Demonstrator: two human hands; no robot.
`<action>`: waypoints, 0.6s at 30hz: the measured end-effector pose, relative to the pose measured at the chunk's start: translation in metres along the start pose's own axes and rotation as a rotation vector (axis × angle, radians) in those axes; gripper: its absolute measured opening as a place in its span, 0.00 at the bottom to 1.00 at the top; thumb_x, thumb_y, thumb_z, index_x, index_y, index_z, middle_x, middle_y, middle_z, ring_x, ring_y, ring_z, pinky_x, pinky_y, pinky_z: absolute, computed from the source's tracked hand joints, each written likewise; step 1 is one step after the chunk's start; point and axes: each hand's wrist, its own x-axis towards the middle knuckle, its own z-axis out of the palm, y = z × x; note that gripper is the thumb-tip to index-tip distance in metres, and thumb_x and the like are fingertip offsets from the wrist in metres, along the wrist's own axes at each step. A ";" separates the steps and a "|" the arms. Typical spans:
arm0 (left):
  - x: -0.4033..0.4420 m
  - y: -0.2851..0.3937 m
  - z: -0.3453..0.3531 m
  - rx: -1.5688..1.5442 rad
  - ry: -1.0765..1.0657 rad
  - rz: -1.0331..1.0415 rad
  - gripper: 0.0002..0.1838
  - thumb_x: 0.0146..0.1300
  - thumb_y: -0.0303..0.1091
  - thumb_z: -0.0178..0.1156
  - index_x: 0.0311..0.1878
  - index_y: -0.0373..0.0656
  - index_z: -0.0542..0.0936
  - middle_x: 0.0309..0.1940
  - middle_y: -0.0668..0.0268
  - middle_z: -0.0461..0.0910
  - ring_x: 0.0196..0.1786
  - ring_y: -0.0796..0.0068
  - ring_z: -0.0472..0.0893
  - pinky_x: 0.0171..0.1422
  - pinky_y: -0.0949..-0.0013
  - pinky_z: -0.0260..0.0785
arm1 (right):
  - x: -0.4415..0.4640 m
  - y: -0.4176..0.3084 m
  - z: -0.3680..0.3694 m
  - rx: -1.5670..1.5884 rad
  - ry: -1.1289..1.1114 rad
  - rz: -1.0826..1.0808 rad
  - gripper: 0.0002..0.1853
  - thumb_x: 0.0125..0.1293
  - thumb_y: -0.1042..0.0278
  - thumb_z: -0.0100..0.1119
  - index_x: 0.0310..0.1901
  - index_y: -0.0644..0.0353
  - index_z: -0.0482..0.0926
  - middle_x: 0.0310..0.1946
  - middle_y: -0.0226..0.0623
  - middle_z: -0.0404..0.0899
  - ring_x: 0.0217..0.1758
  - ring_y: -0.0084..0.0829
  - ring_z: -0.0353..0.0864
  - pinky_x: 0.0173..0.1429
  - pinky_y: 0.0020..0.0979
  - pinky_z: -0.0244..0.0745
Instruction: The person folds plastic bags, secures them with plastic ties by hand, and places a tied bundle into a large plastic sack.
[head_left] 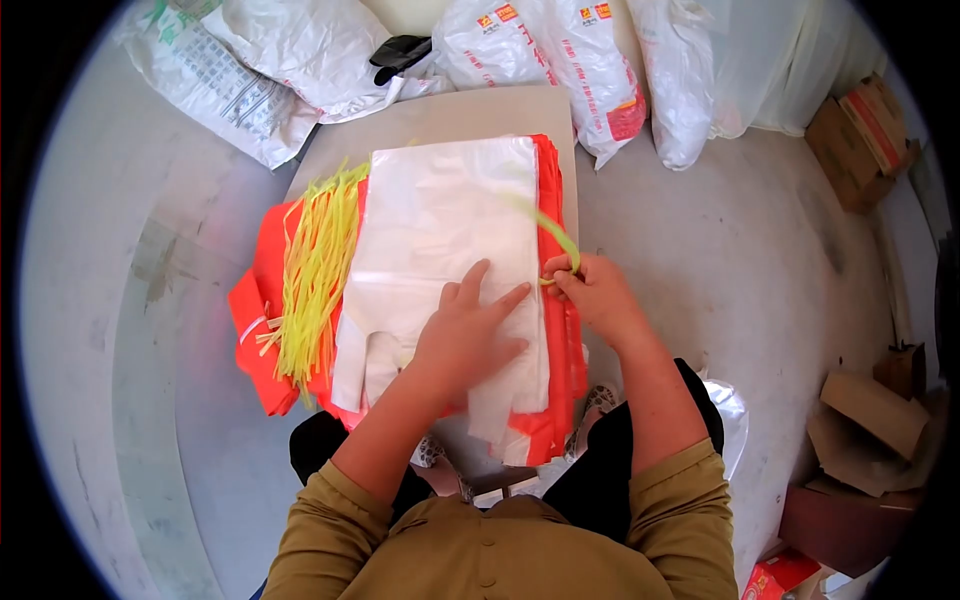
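Observation:
A stack of white plastic bags (440,215) lies on top of red plastic bags (553,390) on a small table. My left hand (465,335) rests over the white stack with its fingers spread, slightly blurred. At the right edge of the stack, my right hand (590,290) pinches a yellow-green plastic strip (560,235), whose far end is smeared by motion above the white bags. Left of the stack lies a bundle of similar yellow strips (322,265), draped over folded red bags (265,330).
The tabletop (480,108) shows behind the stack. Large white plastic sacks (490,45) stand along the far side, with a black item (402,55) among them. Cardboard boxes (865,140) sit at the far right, and an open carton (870,430) is nearer on the right.

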 end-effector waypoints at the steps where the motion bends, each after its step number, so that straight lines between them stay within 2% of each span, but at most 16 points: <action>1: 0.000 0.000 0.000 0.011 -0.005 -0.001 0.39 0.60 0.48 0.73 0.77 0.71 0.74 0.82 0.51 0.57 0.71 0.43 0.71 0.67 0.52 0.78 | -0.004 -0.011 -0.003 -0.013 -0.020 0.049 0.11 0.77 0.70 0.57 0.53 0.65 0.84 0.40 0.35 0.88 0.41 0.26 0.87 0.49 0.30 0.82; 2: 0.001 0.000 0.000 0.006 -0.010 -0.005 0.39 0.60 0.48 0.73 0.77 0.71 0.74 0.82 0.51 0.57 0.71 0.43 0.71 0.68 0.52 0.77 | -0.007 -0.017 -0.005 -0.025 -0.040 0.097 0.10 0.79 0.72 0.55 0.54 0.65 0.84 0.42 0.34 0.87 0.42 0.25 0.88 0.50 0.30 0.84; 4: 0.001 0.000 0.000 -0.003 -0.022 -0.013 0.39 0.60 0.49 0.73 0.77 0.70 0.74 0.82 0.52 0.58 0.72 0.44 0.71 0.69 0.52 0.77 | -0.008 -0.016 -0.013 0.152 0.018 0.231 0.11 0.79 0.73 0.55 0.55 0.65 0.83 0.42 0.35 0.87 0.42 0.25 0.87 0.49 0.30 0.84; 6: 0.001 0.001 -0.001 -0.006 -0.028 -0.017 0.39 0.60 0.49 0.72 0.77 0.70 0.74 0.82 0.52 0.58 0.72 0.44 0.71 0.69 0.53 0.76 | -0.011 -0.016 -0.019 0.163 0.056 0.242 0.12 0.79 0.73 0.54 0.57 0.65 0.83 0.42 0.35 0.87 0.41 0.24 0.87 0.48 0.29 0.84; 9: 0.001 0.000 -0.001 -0.008 -0.029 -0.015 0.39 0.61 0.49 0.72 0.77 0.70 0.74 0.82 0.52 0.58 0.72 0.44 0.71 0.70 0.53 0.76 | -0.021 -0.029 -0.027 -0.026 0.073 0.137 0.14 0.79 0.73 0.55 0.60 0.66 0.82 0.41 0.36 0.87 0.39 0.23 0.86 0.47 0.29 0.83; 15: 0.001 -0.002 -0.001 -0.007 -0.038 -0.017 0.39 0.61 0.49 0.72 0.77 0.70 0.74 0.82 0.52 0.58 0.72 0.44 0.71 0.71 0.52 0.76 | -0.028 -0.042 -0.037 -0.058 0.044 0.094 0.15 0.75 0.72 0.62 0.59 0.69 0.82 0.40 0.34 0.85 0.40 0.23 0.85 0.48 0.27 0.82; 18: 0.002 0.000 -0.002 -0.005 -0.045 -0.025 0.39 0.61 0.49 0.72 0.77 0.70 0.74 0.82 0.52 0.58 0.72 0.44 0.71 0.71 0.53 0.76 | -0.020 -0.035 -0.027 0.041 -0.056 0.007 0.12 0.74 0.71 0.65 0.54 0.69 0.85 0.41 0.32 0.85 0.42 0.22 0.84 0.49 0.27 0.80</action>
